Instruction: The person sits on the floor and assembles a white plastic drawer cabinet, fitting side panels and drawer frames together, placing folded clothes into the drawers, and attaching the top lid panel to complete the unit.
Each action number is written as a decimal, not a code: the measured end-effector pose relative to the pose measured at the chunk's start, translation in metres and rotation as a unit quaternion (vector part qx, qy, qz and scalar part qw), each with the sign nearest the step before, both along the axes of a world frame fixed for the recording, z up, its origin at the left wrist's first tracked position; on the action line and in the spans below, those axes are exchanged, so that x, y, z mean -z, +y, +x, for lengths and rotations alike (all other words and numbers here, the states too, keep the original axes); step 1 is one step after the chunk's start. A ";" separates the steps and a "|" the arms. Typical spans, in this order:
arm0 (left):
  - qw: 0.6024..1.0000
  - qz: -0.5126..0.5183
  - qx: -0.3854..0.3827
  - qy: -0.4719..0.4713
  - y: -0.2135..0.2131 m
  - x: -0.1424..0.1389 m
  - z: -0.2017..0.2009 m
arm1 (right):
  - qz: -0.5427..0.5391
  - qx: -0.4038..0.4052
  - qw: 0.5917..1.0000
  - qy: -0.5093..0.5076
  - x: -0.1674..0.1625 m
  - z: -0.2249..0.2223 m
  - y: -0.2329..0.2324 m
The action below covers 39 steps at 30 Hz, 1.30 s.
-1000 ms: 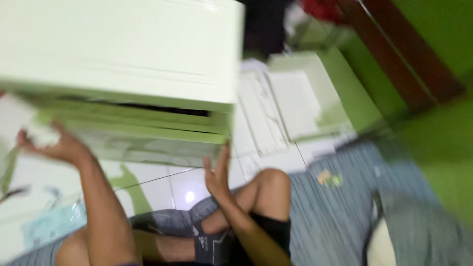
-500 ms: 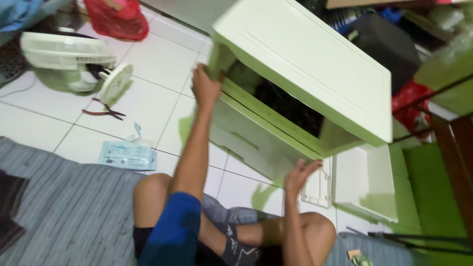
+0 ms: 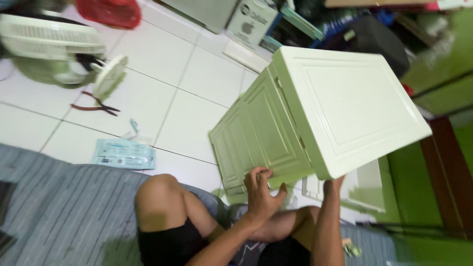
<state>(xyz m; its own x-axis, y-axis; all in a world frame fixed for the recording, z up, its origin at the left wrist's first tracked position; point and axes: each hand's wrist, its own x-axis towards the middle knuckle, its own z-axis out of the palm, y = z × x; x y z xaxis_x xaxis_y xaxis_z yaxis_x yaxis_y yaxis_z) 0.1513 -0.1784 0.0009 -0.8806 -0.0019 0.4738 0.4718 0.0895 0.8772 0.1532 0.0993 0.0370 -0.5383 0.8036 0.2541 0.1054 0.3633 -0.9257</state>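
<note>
Seated on the tiled floor (image 3: 187,93), I tilt a pale green plastic cabinet (image 3: 315,118) over my knees, left hand (image 3: 261,189) clamped on its near edge, right hand (image 3: 333,184) pressed beneath. Its weight leans far right; that shallow grip could slip and drop it on my legs.

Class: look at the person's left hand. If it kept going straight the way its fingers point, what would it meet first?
The left hand already touches the pale green cabinet; its fingers point into the panelled side, so it meets that first.
</note>
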 end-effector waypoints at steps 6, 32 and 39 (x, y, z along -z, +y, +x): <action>0.993 0.018 0.019 0.115 0.025 0.006 0.021 | -0.084 -0.181 0.975 0.095 0.003 0.034 0.013; 0.987 -0.153 -0.027 0.037 -0.187 -0.026 -0.324 | 0.022 -0.258 0.961 -0.101 0.039 -0.004 -0.060; 0.990 0.051 0.002 0.129 -0.085 0.076 -0.145 | 0.036 -0.389 0.919 -0.046 0.040 -0.033 -0.128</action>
